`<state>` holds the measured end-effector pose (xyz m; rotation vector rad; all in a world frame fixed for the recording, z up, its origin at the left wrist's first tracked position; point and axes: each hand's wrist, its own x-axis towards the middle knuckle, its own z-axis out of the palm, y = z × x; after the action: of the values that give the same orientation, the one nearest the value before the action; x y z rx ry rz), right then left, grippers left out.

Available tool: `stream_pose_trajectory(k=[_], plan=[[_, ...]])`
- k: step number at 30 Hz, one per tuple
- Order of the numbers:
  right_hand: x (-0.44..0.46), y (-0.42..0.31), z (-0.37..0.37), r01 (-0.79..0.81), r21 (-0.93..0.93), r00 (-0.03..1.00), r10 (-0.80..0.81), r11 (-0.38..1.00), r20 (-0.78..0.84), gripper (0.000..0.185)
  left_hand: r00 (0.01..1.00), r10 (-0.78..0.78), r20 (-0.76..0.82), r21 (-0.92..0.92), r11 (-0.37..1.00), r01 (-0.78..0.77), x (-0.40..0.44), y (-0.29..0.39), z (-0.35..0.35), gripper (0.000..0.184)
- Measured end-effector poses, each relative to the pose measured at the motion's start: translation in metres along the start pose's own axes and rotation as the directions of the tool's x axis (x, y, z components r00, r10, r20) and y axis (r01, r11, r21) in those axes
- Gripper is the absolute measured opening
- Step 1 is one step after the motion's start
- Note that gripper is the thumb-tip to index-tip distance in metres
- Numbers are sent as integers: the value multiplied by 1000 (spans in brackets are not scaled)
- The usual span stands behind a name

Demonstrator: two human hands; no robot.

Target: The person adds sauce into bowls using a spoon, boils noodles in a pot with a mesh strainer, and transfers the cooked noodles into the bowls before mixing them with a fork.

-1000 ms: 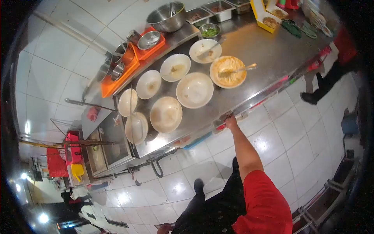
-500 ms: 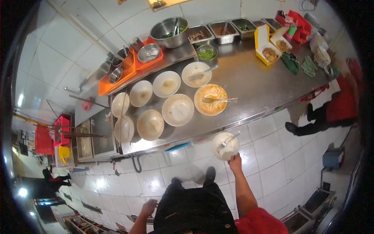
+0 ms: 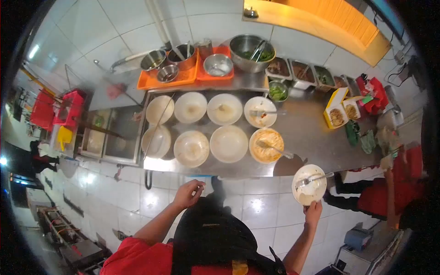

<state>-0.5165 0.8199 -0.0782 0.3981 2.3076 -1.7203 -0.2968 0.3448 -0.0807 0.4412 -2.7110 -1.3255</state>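
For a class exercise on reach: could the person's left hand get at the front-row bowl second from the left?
Probably yes: the left hand seems empty, and nothing visible blocks its way over the counter to that bowl.

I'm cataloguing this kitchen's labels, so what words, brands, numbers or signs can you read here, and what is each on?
None can be read.
Small pale mark on the black apron: too small and blurred to read.
Bowl in the right hand: no lettering I can make out.
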Motion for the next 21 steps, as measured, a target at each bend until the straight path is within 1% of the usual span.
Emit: stream_pose_trajectory(k=[1,3,5,6,7,9,10,11,13,14,15,17,18,19,20,21], plan=[[25,3,9,12,77,1000,-11,997,-7,19,1000,23,-11,-29,999,-23,16,3,-3,16],[54,-10,29,79,125,997,-78,989,-10,18,998,55,-4,-83,995,-55,38,11,-5,16],[99,5,41,79,27,995,-77,996,-65,18,966,250,-68,-118,959,-256,64,16,-8,18],[114,1,50,58,47,995,-54,997,-84,19,968,252,-14,-103,962,-252,75,19,-12,22],[125,-4,62,31,67,994,-24,997,-105,21,963,270,8,-124,956,-267,86,22,-15,22],[147,-3,74,38,87,997,-31,996,-71,21,927,375,0,-97,923,-373,105,28,-18,27],[151,-12,82,25,81,997,-19,996,-81,22,942,331,50,-72,942,-327,111,31,-22,29],[154,-22,94,12,78,996,-5,997,-86,22,937,343,65,-85,937,-337,118,31,-20,29],[164,-27,104,-7,97,1000,6,995,5,23,932,359,-41,-74,929,-362,133,33,-13,28],[168,-32,111,-14,138,999,10,990,32,24,937,341,-71,-50,937,-345,139,39,-11,26],[169,-34,119,-23,177,998,13,984,61,24,937,344,-55,-59,936,-347,145,42,-7,26],[168,-35,136,-70,227,998,70,971,6,28,971,233,-54,-21,972,-234,154,49,2,23],[166,-47,134,-81,225,997,81,971,8,28,973,228,-47,-18,973,-229,162,64,2,20],[164,-60,130,-190,146,972,166,971,166,32,975,220,-41,-13,975,-221,166,71,10,20],[161,-80,125,-284,51,914,255,957,317,37,980,187,-71,-19,982,-188,169,77,17,21],[161,-101,117,-295,49,907,263,954,329,37,983,150,-104,-24,988,-154,171,84,23,21]])
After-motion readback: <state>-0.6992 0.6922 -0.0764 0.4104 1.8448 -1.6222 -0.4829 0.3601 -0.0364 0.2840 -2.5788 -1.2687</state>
